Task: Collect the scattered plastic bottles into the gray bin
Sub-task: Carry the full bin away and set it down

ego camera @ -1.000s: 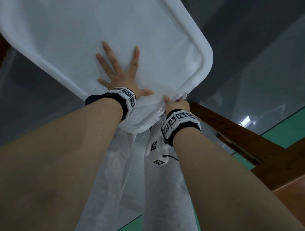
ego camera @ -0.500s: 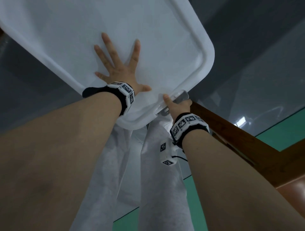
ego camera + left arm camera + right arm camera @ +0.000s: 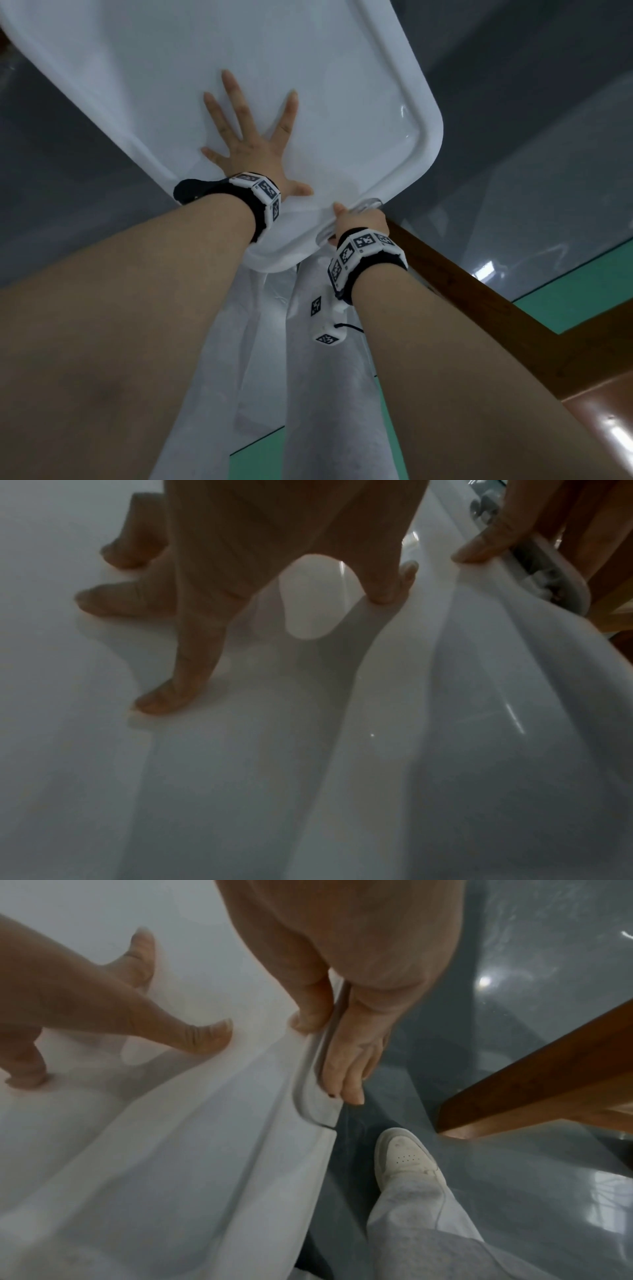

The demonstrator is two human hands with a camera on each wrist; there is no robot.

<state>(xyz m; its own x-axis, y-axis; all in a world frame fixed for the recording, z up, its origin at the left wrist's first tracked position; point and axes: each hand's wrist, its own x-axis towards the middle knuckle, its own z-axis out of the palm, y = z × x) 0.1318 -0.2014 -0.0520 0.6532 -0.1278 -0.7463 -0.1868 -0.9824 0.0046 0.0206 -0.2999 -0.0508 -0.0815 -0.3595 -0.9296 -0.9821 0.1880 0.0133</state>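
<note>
A large pale grey-white plastic lid (image 3: 308,68) with a raised rim fills the upper part of the head view. My left hand (image 3: 250,137) lies flat on it with fingers spread, and its fingertips (image 3: 161,704) press the smooth surface. My right hand (image 3: 359,219) grips the clear latch (image 3: 368,202) at the lid's near edge. Its thumb is on top and its fingers (image 3: 346,1074) run along the underside of the latch (image 3: 315,1096). No bottle shows in any view. Whatever is below the lid is hidden.
A brown wooden frame (image 3: 513,308) runs diagonally just right of my right wrist, and its leg (image 3: 548,1083) stands on the glossy grey floor (image 3: 531,961). My light trouser legs (image 3: 325,411) and a white shoe (image 3: 404,1156) are below the lid. Green flooring (image 3: 582,291) lies to the right.
Both hands keep the same hold. The lid and my right wrist have only shifted slightly in the view.
</note>
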